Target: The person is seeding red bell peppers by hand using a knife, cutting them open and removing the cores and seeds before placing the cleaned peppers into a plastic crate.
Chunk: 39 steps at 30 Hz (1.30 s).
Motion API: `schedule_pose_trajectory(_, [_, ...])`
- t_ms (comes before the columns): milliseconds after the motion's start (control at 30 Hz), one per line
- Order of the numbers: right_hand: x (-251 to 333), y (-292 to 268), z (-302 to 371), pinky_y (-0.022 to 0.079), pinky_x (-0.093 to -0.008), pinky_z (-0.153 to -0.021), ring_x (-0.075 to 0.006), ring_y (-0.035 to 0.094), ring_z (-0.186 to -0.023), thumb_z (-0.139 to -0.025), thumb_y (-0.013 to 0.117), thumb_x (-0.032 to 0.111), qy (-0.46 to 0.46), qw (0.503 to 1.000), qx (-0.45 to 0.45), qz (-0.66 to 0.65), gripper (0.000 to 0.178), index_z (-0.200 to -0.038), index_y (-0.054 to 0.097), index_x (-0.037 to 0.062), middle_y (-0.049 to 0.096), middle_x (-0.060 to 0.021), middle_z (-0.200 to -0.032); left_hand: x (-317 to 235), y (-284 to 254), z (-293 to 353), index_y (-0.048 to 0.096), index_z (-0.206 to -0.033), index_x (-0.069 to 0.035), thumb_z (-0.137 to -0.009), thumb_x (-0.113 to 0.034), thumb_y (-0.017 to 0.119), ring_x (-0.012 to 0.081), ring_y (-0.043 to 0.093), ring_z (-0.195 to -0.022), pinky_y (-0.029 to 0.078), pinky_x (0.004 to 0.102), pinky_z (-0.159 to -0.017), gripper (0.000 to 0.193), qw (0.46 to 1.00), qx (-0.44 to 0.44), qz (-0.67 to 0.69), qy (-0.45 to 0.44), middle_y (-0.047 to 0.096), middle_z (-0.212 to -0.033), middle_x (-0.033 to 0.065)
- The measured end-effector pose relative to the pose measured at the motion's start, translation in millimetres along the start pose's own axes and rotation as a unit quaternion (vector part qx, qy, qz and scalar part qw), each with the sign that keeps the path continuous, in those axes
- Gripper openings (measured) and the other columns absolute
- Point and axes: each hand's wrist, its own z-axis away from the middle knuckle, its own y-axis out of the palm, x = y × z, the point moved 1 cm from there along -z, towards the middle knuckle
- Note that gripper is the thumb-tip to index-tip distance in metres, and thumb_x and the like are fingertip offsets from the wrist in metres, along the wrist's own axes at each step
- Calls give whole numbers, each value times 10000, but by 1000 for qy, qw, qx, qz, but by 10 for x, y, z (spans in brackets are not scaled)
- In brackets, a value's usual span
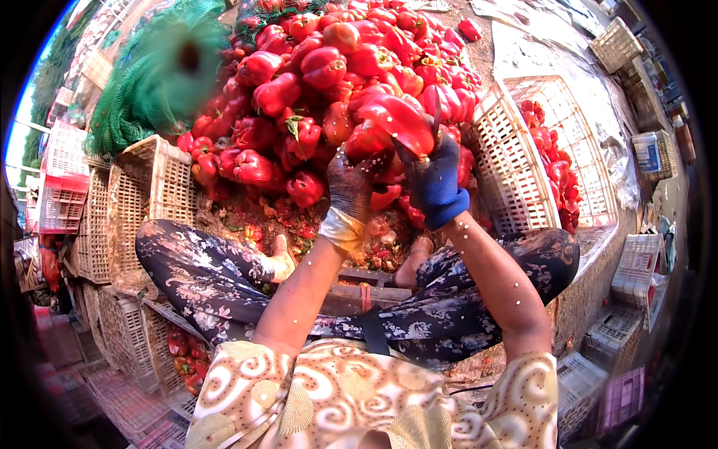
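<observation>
Peppers (277, 93) heap up red before my crossed legs (479, 299), the far edge of the pile running out under the top of my view. My left hand (350, 179), in a dark stained glove, is curled around a red pepper (396, 123) held up over the near side of the heap; my fingertips disappear behind it, and I can't tell if it is whole or cut. My right hand (437, 176), gloved in blue, is closed beside it on what looks like a dark narrow blade (437, 112), its handle hidden in my grip. A blurred patch smears the green netting (123, 93) at upper left. The tilted crate (508, 161) on my right partly hides the red pieces (561, 172) behind its slatted side.
</observation>
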Motion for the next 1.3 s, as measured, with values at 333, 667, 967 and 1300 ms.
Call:
schedule_pose_trajectory(333, [78,-339,-20,541,-325,-671,-160,631,-746,-844,608,79,238,942,78,-223,201,-1006,635,-37,658,-84,-891,-390,-730,-283,603,-1060,-3,-780,-132,729,290,687,-796,547,350,-709,333,810,-17,-545,215,690,-873,160])
schedule_pose_trajectory(667, [107,-282,99,428,-212,-499,-83,529,-597,-948,566,283,338,858,136,-361,271,-1127,587,81,590,18,-846,190,-200,-451,522,-1288,32,-961,-59,475,201,580,-1100,502,318,-926,343,985,133,91,-56,594,-1174,121])
schedule_pose_trajectory(967, [365,-1233,-105,401,-247,-541,-82,477,-564,-913,578,338,169,688,-54,-703,281,-1087,554,118,600,-7,-862,-255,735,-731,595,-1179,0,-931,-88,576,179,607,-1010,499,303,-906,264,962,225,151,13,632,-1128,131])
schedule_pose_trajectory(1300, [200,-2193,49,436,-295,-656,-69,483,-583,-935,560,306,108,698,-88,-703,482,-1266,441,-23,615,-80,-1005,1568,653,38,411,-1401,-94,-808,-312,685,321,357,-1364,354,503,-1060,689,655,349,-668,54,367,-1473,173])
